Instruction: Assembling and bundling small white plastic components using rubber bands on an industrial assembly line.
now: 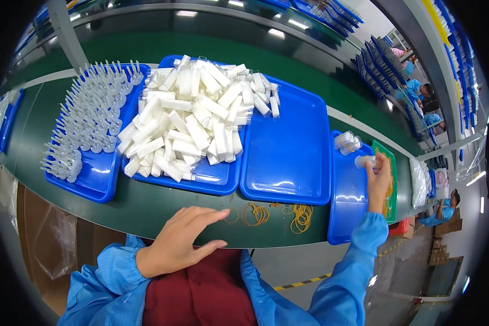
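My right hand (379,182) is over the right-hand blue tray (345,212), its fingers closed round a clear plastic piece with white parts (365,161). Whether this is one tube or a small bundle cannot be made out. Similar clear and white pieces (348,142) lie at the far end of that tray. My left hand (182,239) hovers at the bench's near edge, fingers stretched and thumb apart, with nothing in it. Closest to its fingertips are loose yellow-brown rubber bands (255,214) on the green bench, with another cluster of rubber bands (300,218) farther right.
A blue tray (201,186) is heaped with white pieces in clear wrappers (193,117). Left of it, another tray (95,190) holds rows of translucent plunger-like parts (92,108). A bare blue tray (288,146) lies mid-bench; a green tray (392,209) adjoins the right one.
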Available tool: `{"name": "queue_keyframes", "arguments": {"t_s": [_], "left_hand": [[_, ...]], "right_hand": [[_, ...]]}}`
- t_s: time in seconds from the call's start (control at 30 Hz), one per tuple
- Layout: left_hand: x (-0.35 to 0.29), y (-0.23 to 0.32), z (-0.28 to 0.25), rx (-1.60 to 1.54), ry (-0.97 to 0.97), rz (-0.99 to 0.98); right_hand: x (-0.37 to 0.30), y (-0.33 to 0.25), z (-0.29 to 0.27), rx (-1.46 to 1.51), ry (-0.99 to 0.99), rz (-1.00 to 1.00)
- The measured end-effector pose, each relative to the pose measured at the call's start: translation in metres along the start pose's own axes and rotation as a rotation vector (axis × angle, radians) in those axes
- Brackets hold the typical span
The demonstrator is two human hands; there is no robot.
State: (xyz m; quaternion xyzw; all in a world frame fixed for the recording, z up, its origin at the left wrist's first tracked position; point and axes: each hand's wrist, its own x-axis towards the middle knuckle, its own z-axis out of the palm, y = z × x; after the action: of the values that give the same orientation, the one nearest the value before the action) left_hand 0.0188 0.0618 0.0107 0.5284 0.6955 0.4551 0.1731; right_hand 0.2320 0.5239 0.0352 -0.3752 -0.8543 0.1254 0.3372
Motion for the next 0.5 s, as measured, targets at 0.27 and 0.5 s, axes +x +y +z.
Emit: {"name": "queue_keyframes", "arguments": {"t_s": [0.27, 0.5], "left_hand": [[-0.021, -0.007, -0.027, 0.156, 0.207, -0.067], [-0.061, -0.035, -0.096, 0.576, 0.59, -0.142]], "right_hand": [[0.06, 0.057, 0.05, 0.123, -0.354, -0.091], [0.058, 0.074, 0.037, -0.052, -0.083, -0.266]]}}
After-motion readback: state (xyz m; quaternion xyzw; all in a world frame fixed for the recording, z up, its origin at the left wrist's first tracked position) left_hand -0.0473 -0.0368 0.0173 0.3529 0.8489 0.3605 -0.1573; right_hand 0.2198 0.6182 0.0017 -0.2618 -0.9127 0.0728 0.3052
